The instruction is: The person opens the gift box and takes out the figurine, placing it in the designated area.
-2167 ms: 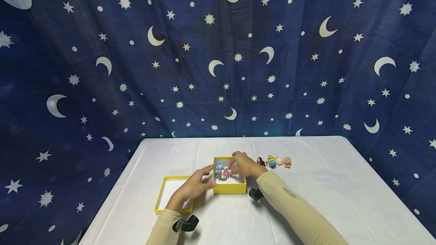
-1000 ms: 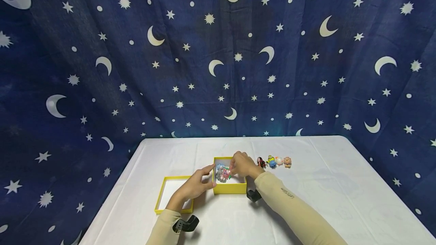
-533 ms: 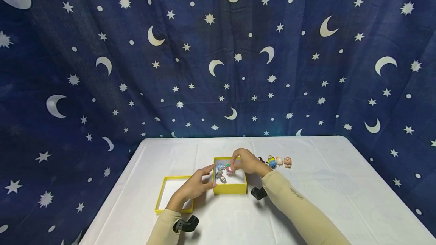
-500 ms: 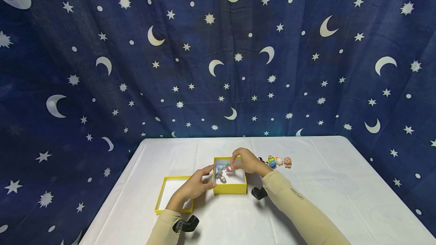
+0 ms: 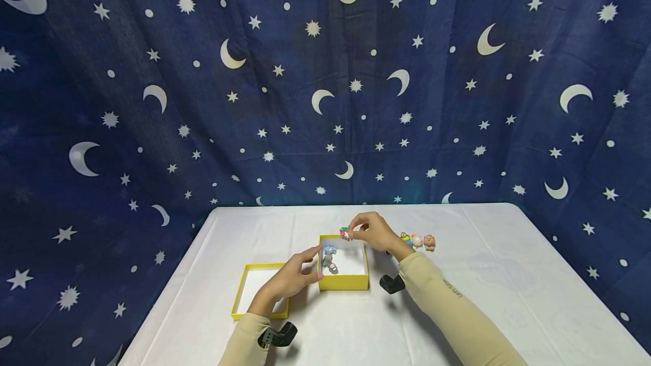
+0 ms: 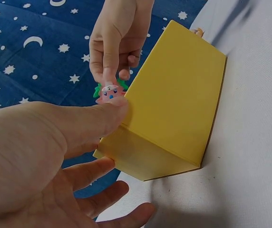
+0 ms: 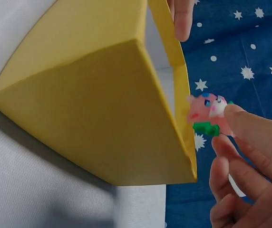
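My right hand [image 5: 375,231] pinches a small pink toy figurine [image 5: 346,234] with green parts between thumb and fingers, over the far rim of a yellow box [image 5: 343,282]. In the right wrist view the figurine [image 7: 207,114] shows a blue eye and a white patch beside the box rim. My left hand [image 5: 295,275] rests against the box's left side, fingers spread; in the left wrist view its thumb lies on the top corner and a fingertip touches the wall. Inside the box, at the left, lie a blue figurine [image 5: 330,249] and a grey figurine [image 5: 328,262].
A yellow-rimmed box lid [image 5: 241,292] lies inside up at the left, partly behind my left forearm. Right of the box stand a brown figurine [image 5: 429,242], a white-and-orange figurine [image 5: 417,240] and a yellow-and-blue figurine [image 5: 406,238], partly hidden by my right hand. A starry curtain [image 5: 325,100] hangs behind.
My right hand has taken hold of the pink figurine inside the box and lifted it up and back to the far rim. My left hand and the box have stayed put.
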A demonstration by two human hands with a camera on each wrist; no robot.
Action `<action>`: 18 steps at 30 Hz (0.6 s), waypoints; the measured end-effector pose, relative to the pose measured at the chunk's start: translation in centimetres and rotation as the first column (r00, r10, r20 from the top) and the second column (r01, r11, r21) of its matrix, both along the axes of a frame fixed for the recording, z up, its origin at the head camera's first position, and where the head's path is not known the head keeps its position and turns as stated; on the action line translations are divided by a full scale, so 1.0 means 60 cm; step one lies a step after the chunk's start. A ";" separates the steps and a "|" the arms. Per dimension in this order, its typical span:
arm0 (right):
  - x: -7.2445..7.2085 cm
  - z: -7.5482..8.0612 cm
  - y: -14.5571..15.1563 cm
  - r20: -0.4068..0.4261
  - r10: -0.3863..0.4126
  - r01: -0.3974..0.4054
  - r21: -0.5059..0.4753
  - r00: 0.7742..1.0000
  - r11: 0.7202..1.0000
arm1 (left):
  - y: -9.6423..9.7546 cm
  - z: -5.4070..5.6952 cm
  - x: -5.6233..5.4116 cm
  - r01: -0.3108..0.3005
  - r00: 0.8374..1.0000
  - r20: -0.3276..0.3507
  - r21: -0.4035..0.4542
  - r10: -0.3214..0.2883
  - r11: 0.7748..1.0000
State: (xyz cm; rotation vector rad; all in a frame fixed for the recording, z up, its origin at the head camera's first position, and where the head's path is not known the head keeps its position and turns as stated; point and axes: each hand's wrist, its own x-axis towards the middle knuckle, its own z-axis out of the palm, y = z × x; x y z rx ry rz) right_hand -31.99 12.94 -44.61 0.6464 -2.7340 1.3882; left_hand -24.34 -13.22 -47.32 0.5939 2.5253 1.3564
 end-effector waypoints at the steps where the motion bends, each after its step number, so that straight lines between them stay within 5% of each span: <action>1: 0.000 0.001 0.001 0.012 -0.008 0.008 -0.011 1.000 1.000 | 0.000 0.000 0.000 0.000 1.000 -0.001 0.001 0.000 1.000; 10: -0.001 0.006 0.011 0.076 0.015 0.004 -0.248 0.997 0.969 | -0.001 -0.002 0.000 0.006 1.000 -0.010 -0.002 -0.006 1.000; 18: -0.001 0.012 0.014 0.193 0.064 -0.013 -0.256 0.979 0.967 | 0.000 -0.001 0.001 0.001 1.000 -0.002 -0.008 -0.001 1.000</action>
